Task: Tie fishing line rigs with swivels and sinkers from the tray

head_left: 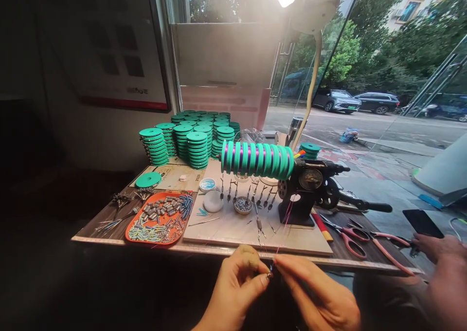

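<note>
My left hand (233, 287) and my right hand (317, 294) meet just in front of the table's near edge. Both pinch a tiny dark piece on a thin pink line (282, 229) at their fingertips. The line runs up to the black hand-crank winder (310, 187). On the winder's shaft sits a row of green spools (257, 159) wound with purple and pink line. Several small rigs with weights hang below that row.
An orange tray (158, 219) of small tubes and beads lies front left. Stacks of green spools (189, 143) stand behind. Red scissors (346, 236) and pink pliers (390, 241) lie right. Another person's hand (438, 248) rests at far right near a phone (423, 222).
</note>
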Available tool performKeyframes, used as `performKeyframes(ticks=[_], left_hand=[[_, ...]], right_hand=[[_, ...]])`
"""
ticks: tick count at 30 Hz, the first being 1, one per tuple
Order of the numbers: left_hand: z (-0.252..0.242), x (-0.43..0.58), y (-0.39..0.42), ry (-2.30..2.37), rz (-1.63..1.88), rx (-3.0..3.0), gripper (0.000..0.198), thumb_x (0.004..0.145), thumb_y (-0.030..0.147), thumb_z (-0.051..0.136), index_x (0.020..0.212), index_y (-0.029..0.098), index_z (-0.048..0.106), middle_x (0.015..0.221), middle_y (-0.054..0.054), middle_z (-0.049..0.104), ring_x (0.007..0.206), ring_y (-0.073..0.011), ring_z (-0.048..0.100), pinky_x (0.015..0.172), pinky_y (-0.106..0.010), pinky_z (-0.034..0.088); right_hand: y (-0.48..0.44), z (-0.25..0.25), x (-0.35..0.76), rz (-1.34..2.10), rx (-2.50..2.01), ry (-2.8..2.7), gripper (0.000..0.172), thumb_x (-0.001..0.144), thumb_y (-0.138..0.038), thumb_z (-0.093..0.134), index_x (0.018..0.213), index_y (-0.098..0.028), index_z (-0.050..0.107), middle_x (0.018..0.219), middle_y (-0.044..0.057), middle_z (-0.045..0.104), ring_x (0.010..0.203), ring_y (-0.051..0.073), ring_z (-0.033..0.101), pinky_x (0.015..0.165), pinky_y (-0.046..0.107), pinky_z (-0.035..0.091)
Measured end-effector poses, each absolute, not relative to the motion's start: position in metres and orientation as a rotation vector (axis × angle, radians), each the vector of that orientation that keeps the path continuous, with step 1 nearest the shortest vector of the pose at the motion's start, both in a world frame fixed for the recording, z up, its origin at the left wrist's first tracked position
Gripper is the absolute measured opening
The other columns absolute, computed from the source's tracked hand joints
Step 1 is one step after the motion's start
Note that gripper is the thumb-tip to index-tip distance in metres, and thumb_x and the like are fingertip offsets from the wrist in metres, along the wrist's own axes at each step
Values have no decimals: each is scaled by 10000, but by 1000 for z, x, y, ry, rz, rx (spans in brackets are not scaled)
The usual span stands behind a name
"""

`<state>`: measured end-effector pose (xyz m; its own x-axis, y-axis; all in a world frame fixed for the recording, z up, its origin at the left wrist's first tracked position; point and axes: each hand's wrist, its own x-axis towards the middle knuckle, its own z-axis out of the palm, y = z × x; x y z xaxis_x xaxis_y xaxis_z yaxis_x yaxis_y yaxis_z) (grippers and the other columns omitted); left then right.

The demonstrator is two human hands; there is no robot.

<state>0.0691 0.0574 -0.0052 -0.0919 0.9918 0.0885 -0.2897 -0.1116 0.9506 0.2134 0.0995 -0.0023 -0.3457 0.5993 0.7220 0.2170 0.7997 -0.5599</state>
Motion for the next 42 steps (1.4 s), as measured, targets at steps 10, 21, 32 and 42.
performKeyframes(ticks=[10, 21, 32, 42], left_hand=[[-4, 70, 58, 1007, 1470, 1030, 182, 698, 327, 663, 649, 157, 622, 730, -9, 432, 710, -150, 406, 675, -285, 318], [-1, 69, 58, 993, 1462, 1018, 183, 688, 327, 668, 668, 155, 608, 741, -10, 423, 713, -154, 401, 674, -284, 320], [-4, 70, 58, 999, 1484, 1031, 221, 690, 351, 664, 638, 149, 594, 713, -6, 418, 690, -148, 391, 652, -274, 317], [-2, 70, 59, 1094, 1450, 1039, 207, 701, 333, 654, 621, 153, 590, 704, -4, 422, 680, -145, 395, 640, -267, 305]], right_hand=[[106, -10, 218, 132, -521, -2102, 254, 890, -178, 446, 1093, -149, 595, 846, 93, 610, 799, 160, 568, 667, 254, 485], [110, -16, 215, 65, -443, -2131, 282, 868, -157, 458, 1129, -135, 566, 841, 105, 599, 806, 195, 555, 677, 309, 481], [110, -12, 217, -98, -389, -2183, 301, 883, -159, 437, 1165, -129, 539, 836, 114, 634, 798, 208, 580, 700, 335, 497], [115, -7, 224, 652, -673, -2068, 97, 817, -193, 557, 861, -194, 644, 778, 41, 686, 692, 151, 663, 617, 185, 553]])
